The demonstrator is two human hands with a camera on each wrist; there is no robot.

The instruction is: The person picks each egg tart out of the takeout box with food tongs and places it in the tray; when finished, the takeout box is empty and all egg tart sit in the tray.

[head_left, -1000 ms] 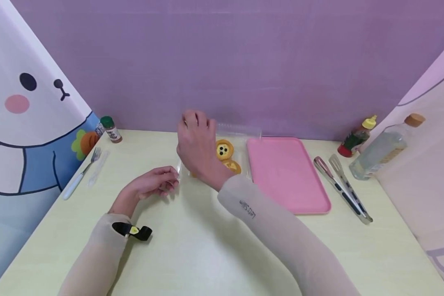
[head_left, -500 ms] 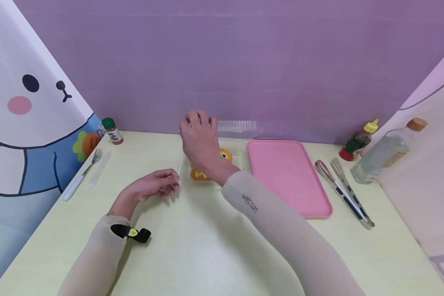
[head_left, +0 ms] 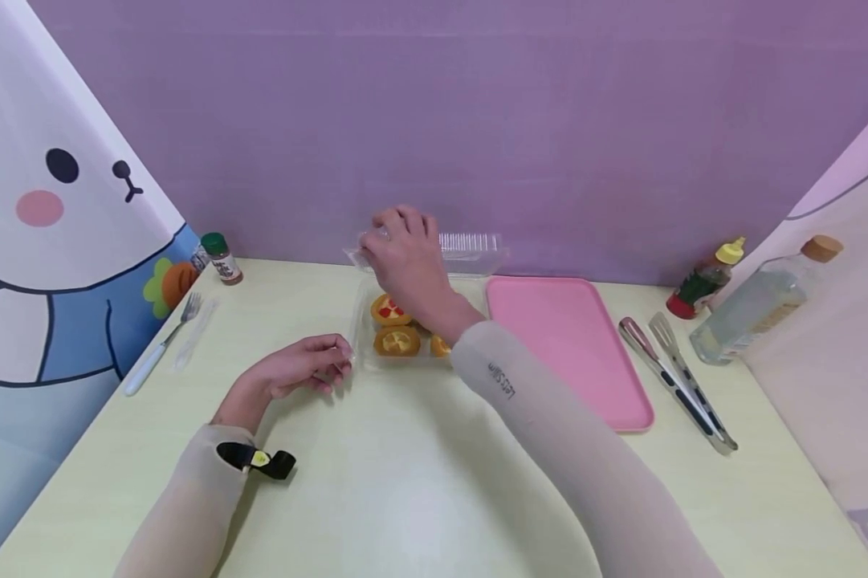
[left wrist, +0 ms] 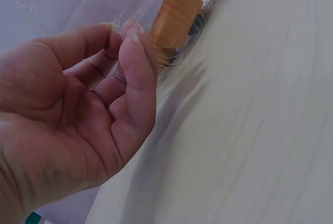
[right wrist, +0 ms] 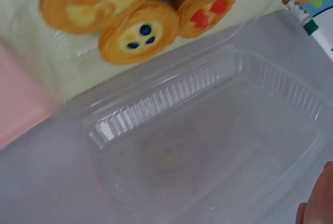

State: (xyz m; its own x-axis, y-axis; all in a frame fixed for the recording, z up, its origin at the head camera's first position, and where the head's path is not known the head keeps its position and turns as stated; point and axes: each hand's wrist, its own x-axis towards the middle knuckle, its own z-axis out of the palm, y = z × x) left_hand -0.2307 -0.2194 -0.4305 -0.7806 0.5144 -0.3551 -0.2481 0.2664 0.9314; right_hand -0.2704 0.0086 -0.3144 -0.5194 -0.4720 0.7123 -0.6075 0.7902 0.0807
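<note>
A clear plastic clamshell box [head_left: 364, 353] holds several tarts [head_left: 396, 341] and stands at the middle back of the table. Its hinged lid [head_left: 470, 250] is tilted up and back, near the purple backdrop. My right hand [head_left: 410, 261] grips the lid's left side, hiding part of the tarts with the wrist. In the right wrist view, the raised lid [right wrist: 203, 146] fills the middle, with fruit-topped tarts [right wrist: 138, 32] above it. My left hand [head_left: 299, 369] pinches the box's left front edge between thumb and fingers. The left wrist view has this hand [left wrist: 93, 99] close beside the box's side.
Right of the box lies a pink tray [head_left: 567, 345]. Metal tongs [head_left: 679, 381], a yellow-capped sauce bottle [head_left: 704, 281] and a corked clear bottle [head_left: 762, 297] are further right. At left are a fork [head_left: 162, 345], a wrapped clear utensil [head_left: 193, 335] and a green-capped jar [head_left: 222, 258].
My right hand has moved slightly right, tilting the lid further up and back. More tarts at the box's left side are now visible. My left hand stays at the box edge.
</note>
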